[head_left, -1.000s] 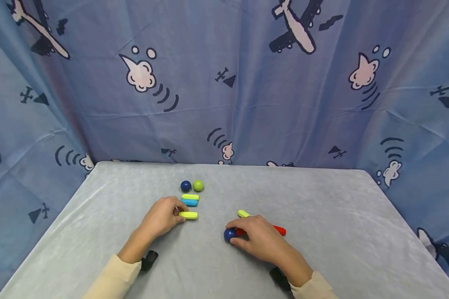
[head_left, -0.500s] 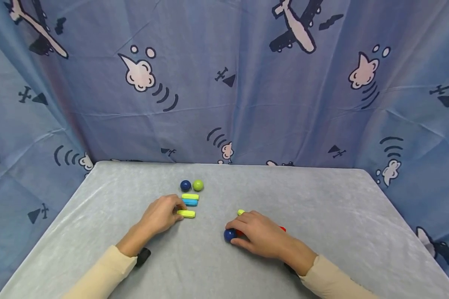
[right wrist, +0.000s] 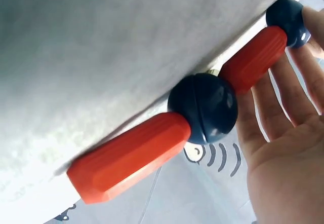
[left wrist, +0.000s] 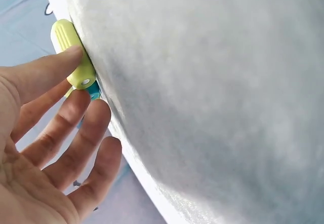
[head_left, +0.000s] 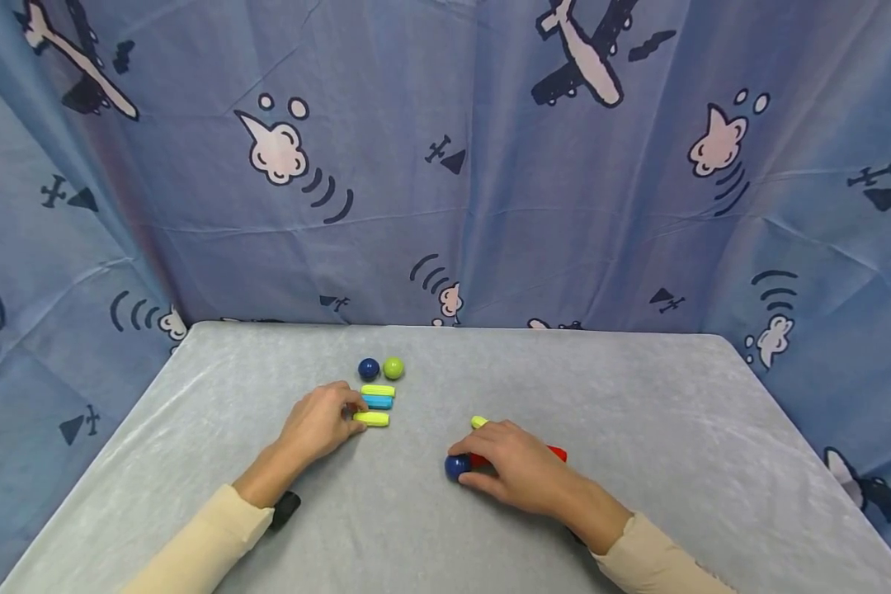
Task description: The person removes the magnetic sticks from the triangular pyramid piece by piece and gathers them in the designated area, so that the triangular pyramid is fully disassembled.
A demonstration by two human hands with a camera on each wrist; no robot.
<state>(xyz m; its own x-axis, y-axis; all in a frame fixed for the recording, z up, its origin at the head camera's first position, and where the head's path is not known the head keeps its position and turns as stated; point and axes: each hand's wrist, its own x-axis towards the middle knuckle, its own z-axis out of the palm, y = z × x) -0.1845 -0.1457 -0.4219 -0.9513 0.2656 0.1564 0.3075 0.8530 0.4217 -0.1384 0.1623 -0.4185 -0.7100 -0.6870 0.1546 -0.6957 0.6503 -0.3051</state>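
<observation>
My left hand (head_left: pixel 319 422) pinches a yellow-green ribbed stick (left wrist: pixel 70 51) between thumb and fingers, low over the cloth. Just beyond it lie a light-blue stick (head_left: pixel 379 403) and another yellow-green stick (head_left: pixel 378 390), side by side. My right hand (head_left: pixel 518 469) holds a dark blue ball (right wrist: pixel 286 21) between thumb and fingers. That ball ends a row of a red stick (right wrist: pixel 254 58), a second blue ball (right wrist: pixel 203 107) and another red stick (right wrist: pixel 129 155), touching end to end. The head view shows a yellow-green stick (head_left: pixel 478 421) behind the right hand, mostly hidden.
A dark blue ball (head_left: pixel 369 369) and a green ball (head_left: pixel 393 368) sit near each other at the back left of the table (head_left: pixel 638 412). The table carries a pale grey cloth. A blue patterned curtain (head_left: pixel 386 165) hangs behind and on both sides.
My left hand has moved slightly away from me with the yellow-green stick, closer to the light-blue one. The right forearm has swung out to the right, while its fingers stay at the ball.
</observation>
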